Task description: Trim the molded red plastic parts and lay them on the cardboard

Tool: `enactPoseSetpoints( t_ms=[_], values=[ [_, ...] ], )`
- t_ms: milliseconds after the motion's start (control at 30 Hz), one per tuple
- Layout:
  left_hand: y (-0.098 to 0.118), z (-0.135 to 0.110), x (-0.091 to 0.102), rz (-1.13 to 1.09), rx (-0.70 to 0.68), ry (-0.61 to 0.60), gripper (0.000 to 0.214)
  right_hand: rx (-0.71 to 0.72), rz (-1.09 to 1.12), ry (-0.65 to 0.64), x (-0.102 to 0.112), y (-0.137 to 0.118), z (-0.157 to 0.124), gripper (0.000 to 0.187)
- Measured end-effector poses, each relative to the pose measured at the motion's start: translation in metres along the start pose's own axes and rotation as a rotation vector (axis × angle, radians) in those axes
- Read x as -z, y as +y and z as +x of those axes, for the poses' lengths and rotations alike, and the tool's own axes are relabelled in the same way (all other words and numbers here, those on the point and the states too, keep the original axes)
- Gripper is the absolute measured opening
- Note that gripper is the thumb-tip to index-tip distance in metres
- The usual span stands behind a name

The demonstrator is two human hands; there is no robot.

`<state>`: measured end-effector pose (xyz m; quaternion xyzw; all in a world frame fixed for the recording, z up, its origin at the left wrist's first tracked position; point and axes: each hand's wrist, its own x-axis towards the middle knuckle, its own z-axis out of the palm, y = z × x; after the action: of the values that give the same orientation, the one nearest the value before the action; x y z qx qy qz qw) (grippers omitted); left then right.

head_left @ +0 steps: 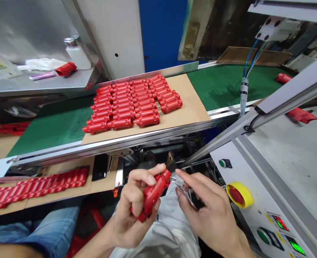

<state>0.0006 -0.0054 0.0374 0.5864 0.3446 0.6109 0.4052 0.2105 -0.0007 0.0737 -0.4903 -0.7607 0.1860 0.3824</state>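
My left hand (133, 206) is closed around a red plastic housing (155, 191), which is tilted with its upper end toward the right. In my right hand (210, 208) is a slim, shiny metal hand tool (186, 193), gripped between thumb and fingers. The tool's tip is at the upper end of the housing; whether it touches cannot be made out. My fingers hide part of the tool, so its exact kind is unclear. Beyond my hands, several rows of similar red housings (123, 104) lie on a cardboard sheet (194, 104).
The cardboard rests on a green conveyor belt (214, 86). More red parts (40, 188) line a lower shelf at left, beside a black phone (100, 167). A control panel with a yellow-ringed red button (239, 195) stands right. Another person's jeans (51, 227) show lower left.
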Motion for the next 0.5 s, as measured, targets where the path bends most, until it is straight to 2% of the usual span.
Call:
enactPoseSetpoints(
  t_ms=[67, 133, 233, 300, 400, 500],
  values=[
    [0.002, 0.008, 0.009, -0.069, 0.011, -0.047, 0.029, -0.080, 0.051, 0.024, 0.001, 0.007, 0.000, 0.040],
    [0.005, 0.025, 0.018, -0.095, 0.042, -0.070, 0.038, -0.171, 0.086, 0.047, 0.000, 0.017, -0.003, 0.035],
    [0.009, 0.077, 0.023, -0.002, 0.077, -0.106, 0.052, -0.269, 0.118, 0.050, -0.016, 0.040, -0.017, 0.032],
    [0.009, 0.126, 0.020, 0.159, -0.008, -0.154, 0.048, -0.309, 0.135, 0.060, -0.037, 0.062, -0.033, 0.032],
    [0.001, 0.195, 0.005, 0.576, -0.163, -0.370, 0.045, -0.348, 0.118, 0.086, -0.076, 0.094, -0.062, 0.035],
    [-0.023, 0.237, -0.014, 0.842, -0.244, -0.530, 0.047, -0.400, 0.087, 0.045, -0.107, 0.114, -0.087, 0.040]
  ],
)
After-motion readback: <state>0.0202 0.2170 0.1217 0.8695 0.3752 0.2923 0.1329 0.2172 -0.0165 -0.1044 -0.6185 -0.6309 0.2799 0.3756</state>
